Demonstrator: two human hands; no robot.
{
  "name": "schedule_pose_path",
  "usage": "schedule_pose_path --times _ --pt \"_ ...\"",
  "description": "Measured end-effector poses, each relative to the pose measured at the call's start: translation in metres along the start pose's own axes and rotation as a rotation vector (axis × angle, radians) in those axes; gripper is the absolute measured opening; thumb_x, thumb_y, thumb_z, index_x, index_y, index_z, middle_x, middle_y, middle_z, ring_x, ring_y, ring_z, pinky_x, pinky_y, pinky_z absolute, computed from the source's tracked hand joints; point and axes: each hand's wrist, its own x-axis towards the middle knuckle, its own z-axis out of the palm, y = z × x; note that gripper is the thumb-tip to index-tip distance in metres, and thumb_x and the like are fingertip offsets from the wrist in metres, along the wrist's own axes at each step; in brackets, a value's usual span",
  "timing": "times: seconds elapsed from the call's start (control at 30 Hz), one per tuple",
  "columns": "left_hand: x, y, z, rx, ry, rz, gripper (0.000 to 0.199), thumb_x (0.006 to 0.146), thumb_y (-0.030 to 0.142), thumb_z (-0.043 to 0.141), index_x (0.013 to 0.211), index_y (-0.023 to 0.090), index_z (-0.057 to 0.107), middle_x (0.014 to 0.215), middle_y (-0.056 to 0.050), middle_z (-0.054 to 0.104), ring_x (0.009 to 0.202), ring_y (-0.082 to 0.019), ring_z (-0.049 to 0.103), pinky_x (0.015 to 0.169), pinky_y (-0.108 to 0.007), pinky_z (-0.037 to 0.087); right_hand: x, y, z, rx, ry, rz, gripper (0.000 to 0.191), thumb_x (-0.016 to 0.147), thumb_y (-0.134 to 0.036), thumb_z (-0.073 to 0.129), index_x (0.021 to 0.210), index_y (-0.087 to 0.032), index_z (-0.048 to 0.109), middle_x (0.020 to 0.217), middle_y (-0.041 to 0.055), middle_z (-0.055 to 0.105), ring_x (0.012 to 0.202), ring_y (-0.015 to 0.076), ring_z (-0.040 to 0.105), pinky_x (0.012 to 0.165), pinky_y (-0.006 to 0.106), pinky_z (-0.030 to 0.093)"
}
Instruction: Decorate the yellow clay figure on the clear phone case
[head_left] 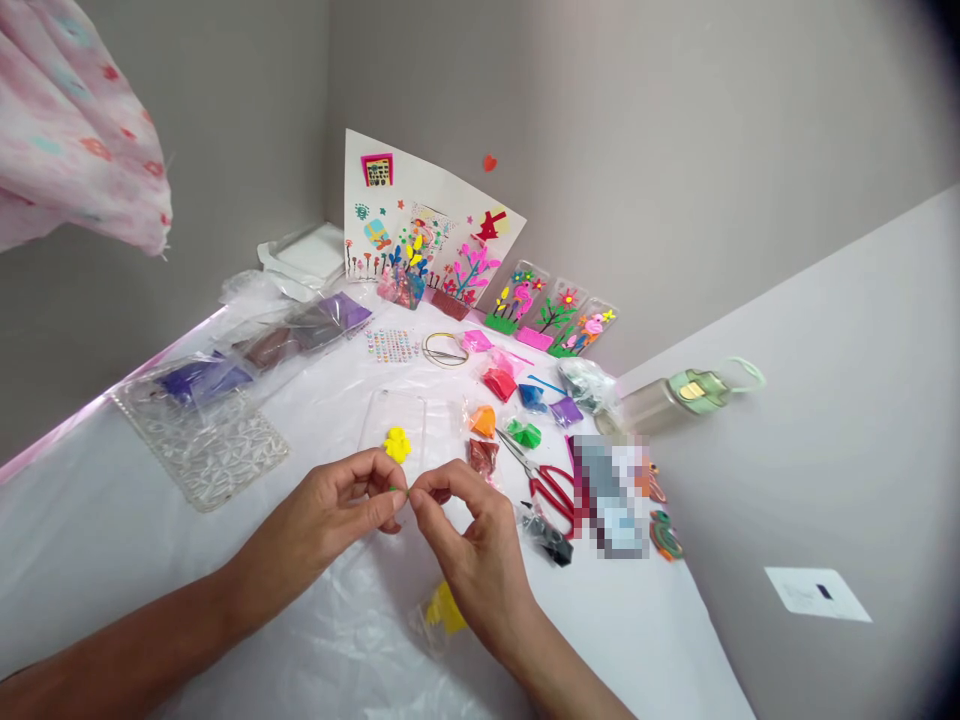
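My left hand [341,505] and my right hand [472,525] meet fingertip to fingertip above the table. Between their pinched thumbs and forefingers is a tiny piece of green modelling clay [406,492], mostly covered by the fingers. Just beyond them lies a clear phone case [409,400], with a yellow clay flower [397,444] on it. A bag of yellow clay [448,606] rests partly hidden below my right wrist. The opened green clay packet [523,433] sits farther off to the right.
Red-handled scissors [551,490] lie right of my hands, near a black clay packet [551,540]. A textured clear sheet [225,450] is at left. Decorated phone cases [559,310] lean on the back wall. A bottle [667,400] lies at right. Pink cloth [82,130] hangs upper left.
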Motion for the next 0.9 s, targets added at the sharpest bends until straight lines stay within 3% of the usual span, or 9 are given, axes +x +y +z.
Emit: schedule_pose_path --times 0.17,0.33,0.5,0.7,0.9 --pt "0.001 -0.001 -0.001 -0.004 0.028 0.009 0.024 0.09 0.048 0.067 0.088 0.024 0.067 0.088 0.001 0.064 0.083 -0.019 0.063 0.082 -0.032 0.052 0.001 0.004 -0.004 0.109 -0.027 0.07 0.025 0.1 -0.033 0.055 0.094 -0.02 0.075 0.079 0.0023 0.072 0.073 0.0152 0.064 0.069 0.026 0.049" --pt "0.002 0.0 -0.002 0.037 0.041 0.001 0.027 0.088 0.051 0.069 0.093 0.025 0.07 0.086 0.001 0.067 0.083 -0.02 0.066 0.083 -0.034 0.052 0.004 0.004 -0.002 0.168 -0.022 0.147 0.012 0.089 -0.026 0.068 0.082 -0.018 0.073 0.074 0.0007 0.07 0.07 0.0145 0.061 0.069 0.026 0.048" --pt "0.004 -0.004 -0.003 0.007 0.042 -0.005 0.029 0.086 0.048 0.073 0.105 0.027 0.068 0.093 -0.001 0.069 0.087 -0.021 0.067 0.083 -0.035 0.053 0.01 0.004 -0.005 0.242 -0.007 0.175 0.014 0.087 -0.027 0.067 0.077 -0.018 0.072 0.071 0.0005 0.069 0.065 0.0137 0.059 0.065 0.026 0.048" --pt "0.005 -0.012 -0.003 0.046 0.052 0.02 0.027 0.089 0.048 0.072 0.107 0.03 0.064 0.097 0.001 0.067 0.094 -0.02 0.065 0.086 -0.033 0.051 0.011 0.003 -0.006 0.286 -0.02 0.212 0.016 0.086 -0.03 0.068 0.077 -0.018 0.071 0.07 0.0005 0.069 0.065 0.0136 0.059 0.065 0.026 0.048" --pt "0.004 -0.002 -0.013 0.113 0.23 0.043 0.036 0.087 0.058 0.07 0.109 0.03 0.062 0.104 0.0 0.068 0.101 -0.023 0.065 0.093 -0.036 0.048 0.012 0.005 -0.007 0.348 -0.018 0.265 0.018 0.084 -0.034 0.07 0.077 -0.018 0.07 0.07 0.0005 0.068 0.064 0.0135 0.059 0.066 0.027 0.048"
